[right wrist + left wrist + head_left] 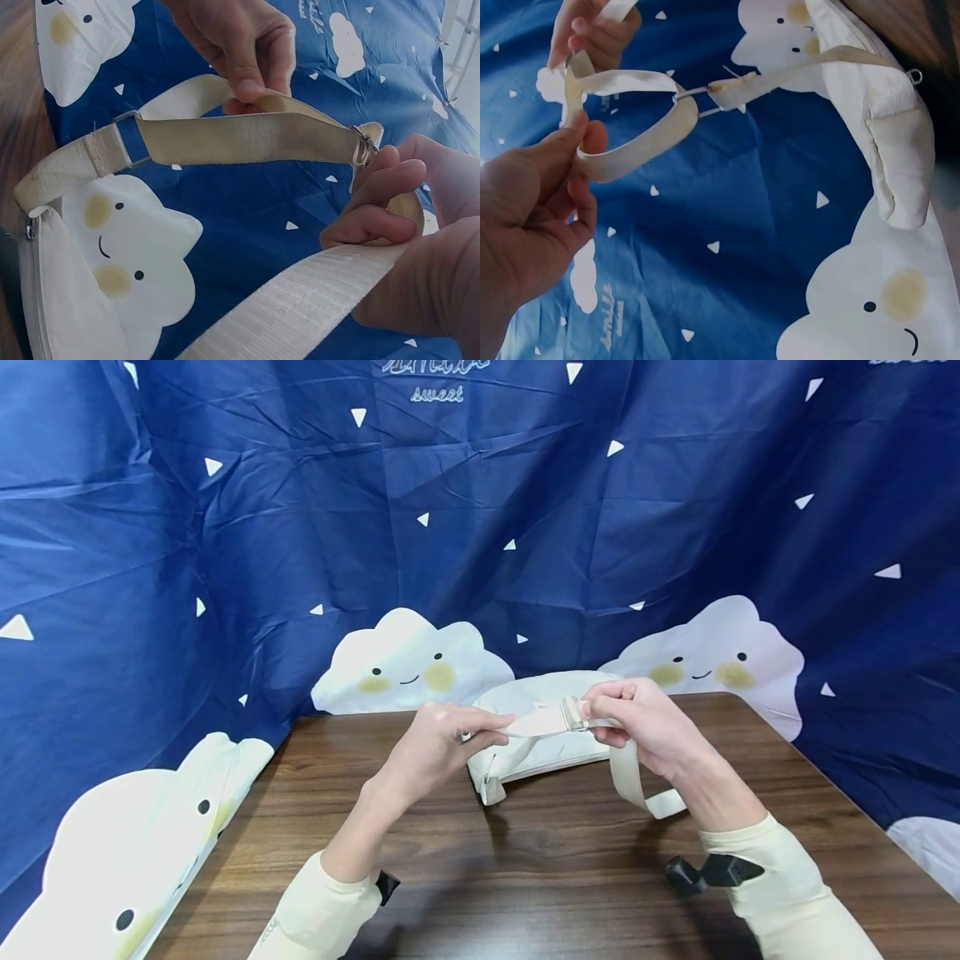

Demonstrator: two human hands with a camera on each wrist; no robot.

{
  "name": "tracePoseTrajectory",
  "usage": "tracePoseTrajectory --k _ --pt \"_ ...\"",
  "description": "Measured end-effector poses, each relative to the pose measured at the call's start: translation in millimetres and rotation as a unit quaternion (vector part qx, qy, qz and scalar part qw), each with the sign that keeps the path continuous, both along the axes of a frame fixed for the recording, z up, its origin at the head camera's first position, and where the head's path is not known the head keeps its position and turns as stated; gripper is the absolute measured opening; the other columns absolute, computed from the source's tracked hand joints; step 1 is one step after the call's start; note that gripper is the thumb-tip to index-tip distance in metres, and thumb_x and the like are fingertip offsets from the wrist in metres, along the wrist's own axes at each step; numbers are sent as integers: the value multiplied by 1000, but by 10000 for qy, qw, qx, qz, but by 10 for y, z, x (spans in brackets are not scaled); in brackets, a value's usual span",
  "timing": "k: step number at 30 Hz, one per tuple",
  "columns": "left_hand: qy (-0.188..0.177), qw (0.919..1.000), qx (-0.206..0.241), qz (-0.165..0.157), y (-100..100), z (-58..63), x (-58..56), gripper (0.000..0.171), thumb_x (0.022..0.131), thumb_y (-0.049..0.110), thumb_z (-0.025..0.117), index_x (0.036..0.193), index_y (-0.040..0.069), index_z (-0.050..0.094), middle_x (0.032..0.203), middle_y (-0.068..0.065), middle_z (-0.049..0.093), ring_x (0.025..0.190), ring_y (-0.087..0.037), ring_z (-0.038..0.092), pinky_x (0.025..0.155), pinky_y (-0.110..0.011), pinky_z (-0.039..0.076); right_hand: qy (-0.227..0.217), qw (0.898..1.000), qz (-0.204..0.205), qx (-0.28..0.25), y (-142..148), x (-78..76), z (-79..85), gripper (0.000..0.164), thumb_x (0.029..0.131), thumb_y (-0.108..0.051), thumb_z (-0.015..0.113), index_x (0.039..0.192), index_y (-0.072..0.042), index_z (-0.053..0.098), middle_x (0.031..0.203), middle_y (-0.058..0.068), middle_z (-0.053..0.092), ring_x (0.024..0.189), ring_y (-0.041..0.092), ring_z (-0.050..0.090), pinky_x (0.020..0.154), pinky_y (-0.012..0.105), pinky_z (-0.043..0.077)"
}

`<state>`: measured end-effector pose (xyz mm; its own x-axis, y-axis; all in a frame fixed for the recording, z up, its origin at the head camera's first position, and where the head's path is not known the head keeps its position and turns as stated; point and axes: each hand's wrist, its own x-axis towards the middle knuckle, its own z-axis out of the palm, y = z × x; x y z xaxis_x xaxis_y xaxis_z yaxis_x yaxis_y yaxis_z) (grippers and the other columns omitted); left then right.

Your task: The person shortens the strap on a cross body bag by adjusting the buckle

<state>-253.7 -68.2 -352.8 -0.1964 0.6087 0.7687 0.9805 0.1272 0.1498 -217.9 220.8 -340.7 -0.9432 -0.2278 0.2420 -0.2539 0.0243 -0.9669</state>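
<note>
A white bag (pixel 551 760) stands at the back of the wooden table, its cream strap (pixel 247 139) lifted up in front of it. The left hand (pixel 442 739) pinches a folded stretch of strap between thumb and fingers. At the strap's metal slide buckle (pixel 574 713), the right hand (pixel 637 722) grips the webbing. In the right wrist view the strap loops through a rectangular metal ring (pixel 131 139) joined to a short strap piece on the bag. Another length of strap hangs below the right hand and bends near the tabletop.
The dark wooden table (pixel 450 860) extends toward the person. Behind and beside it hangs a blue cloth (pixel 480 568) printed with clouds and small white triangles. Dark wrist devices (pixel 712 872) sit on both cream sleeves.
</note>
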Motion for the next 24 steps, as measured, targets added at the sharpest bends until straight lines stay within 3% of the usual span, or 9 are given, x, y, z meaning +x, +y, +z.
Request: tracePoseTrajectory --k 4,11,16,21,24 --pt "-123 9998 -118 72 -44 25 -21 29 81 2 84 110 2 79 98 -3 77 82 -6 70 72 -18 53 100 9999 -124 63 52 21 38 21 89 5 57 76 -3 71 62 1 56 51 7 44 46 18 30" --pt "-230 9994 -259 50 -88 20 -74 29 80 3 86 108 2 79 95 -1 77 68 -1 60 61 -18 48 335 9992 -181 139 118 28 53 19 89 6 58 77 -2 71 58 0 55 50 6 43 44 18 30" --pt "-241 9990 -353 84 -107 17 -94 29 81 2 85 110 2 79 96 -1 77 70 -3 61 65 -18 49 460 9986 -113 227 130 28 44 17 90 6 59 78 0 71 57 1 55 49 7 44 43 19 31" --pt "-202 9971 -717 125 -40 -18 -67 45 83 12 86 123 1 71 112 -4 74 95 -12 68 87 -23 51 584 9974 244 342 91 47 9 13 93 3 61 83 5 68 61 4 56 51 11 46 44 21 34" --pt "-158 9981 -572 187 73 -48 19 59 85 23 86 135 2 63 127 -4 68 116 -14 63 100 -31 46 583 9964 468 404 0 58 -33 12 95 0 64 86 6 67 63 5 58 52 12 49 47 22 40"
